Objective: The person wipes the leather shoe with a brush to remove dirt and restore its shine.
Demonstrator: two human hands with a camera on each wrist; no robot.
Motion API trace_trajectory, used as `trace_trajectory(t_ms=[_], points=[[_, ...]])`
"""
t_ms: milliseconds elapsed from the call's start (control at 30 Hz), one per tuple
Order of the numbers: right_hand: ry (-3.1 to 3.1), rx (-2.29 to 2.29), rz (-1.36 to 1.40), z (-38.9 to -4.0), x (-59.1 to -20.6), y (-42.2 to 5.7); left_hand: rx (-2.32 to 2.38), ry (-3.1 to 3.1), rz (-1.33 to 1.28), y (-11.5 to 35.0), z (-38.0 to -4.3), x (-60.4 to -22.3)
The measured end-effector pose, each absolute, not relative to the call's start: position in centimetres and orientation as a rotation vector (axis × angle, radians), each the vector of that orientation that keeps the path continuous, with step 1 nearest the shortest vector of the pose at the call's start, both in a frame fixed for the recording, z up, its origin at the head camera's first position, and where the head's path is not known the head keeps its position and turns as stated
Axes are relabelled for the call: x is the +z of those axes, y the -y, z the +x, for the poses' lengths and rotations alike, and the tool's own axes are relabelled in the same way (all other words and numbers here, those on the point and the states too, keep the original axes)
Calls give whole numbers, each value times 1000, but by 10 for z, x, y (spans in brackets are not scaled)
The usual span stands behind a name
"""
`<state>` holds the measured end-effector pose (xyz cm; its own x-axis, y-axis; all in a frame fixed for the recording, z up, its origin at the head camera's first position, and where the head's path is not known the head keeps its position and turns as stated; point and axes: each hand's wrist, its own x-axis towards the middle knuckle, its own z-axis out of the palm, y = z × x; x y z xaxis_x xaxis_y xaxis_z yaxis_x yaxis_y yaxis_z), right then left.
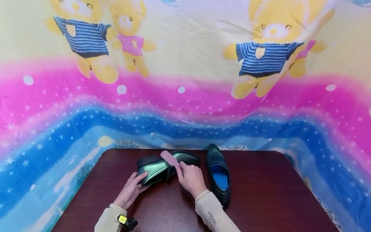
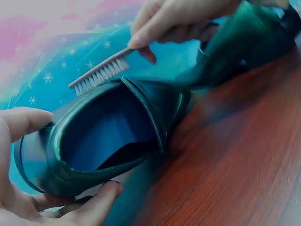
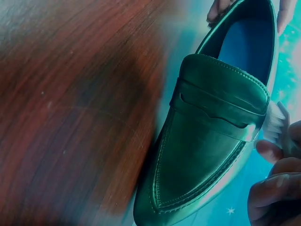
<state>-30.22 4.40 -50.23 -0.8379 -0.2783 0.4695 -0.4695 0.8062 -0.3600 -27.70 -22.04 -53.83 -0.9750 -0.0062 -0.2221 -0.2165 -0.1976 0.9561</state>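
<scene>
A dark green leather loafer [image 1: 156, 169] lies tipped on its side on the table, its toe pointing right. My left hand [image 1: 131, 190] grips it by the heel, thumb on one side and fingers on the other in the left wrist view. In my right hand [image 1: 191, 178] is a pinkish brush [image 1: 169, 158] with white bristles [image 2: 101, 76], pinched by its handle. The bristles meet the loafer's outer side near the vamp [image 3: 211, 141] in the right wrist view. Blue lining [image 2: 110, 127] shows inside the shoe.
The matching loafer [image 1: 218, 175] stands upright on its sole to the right of my right hand, toe away from me. A dark red-brown wooden table [image 1: 261, 193] carries both shoes. Behind it hangs a printed cloth [image 1: 185, 106] with bears and snowflakes.
</scene>
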Motion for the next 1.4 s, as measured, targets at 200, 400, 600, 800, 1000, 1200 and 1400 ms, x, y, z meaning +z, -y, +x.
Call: trace_trajectory(t_ms=[200,400,600,800,1000,1200,1400], points=[[2607,696,597,-302,-504,-49,2385,-1806,-293,213,-280,-540],[2612,682,634,-299,-506,-53,2395,-1821,-319,209,-283,-539],[2605,677,627,-291,-510,-39,2371,-1791,-246,212,-281,-538],[2587,660,748,-276,-517,-14,2341,-1856,-236,216,-278,-536],[2587,629,747,-268,-515,-2,2355,-1793,-277,214,-279,-536],[2588,628,780,-258,-517,11,2318,-1897,-263,206,-281,-534],[2537,618,800,-253,-523,20,2344,-1931,-286,204,-282,-535]])
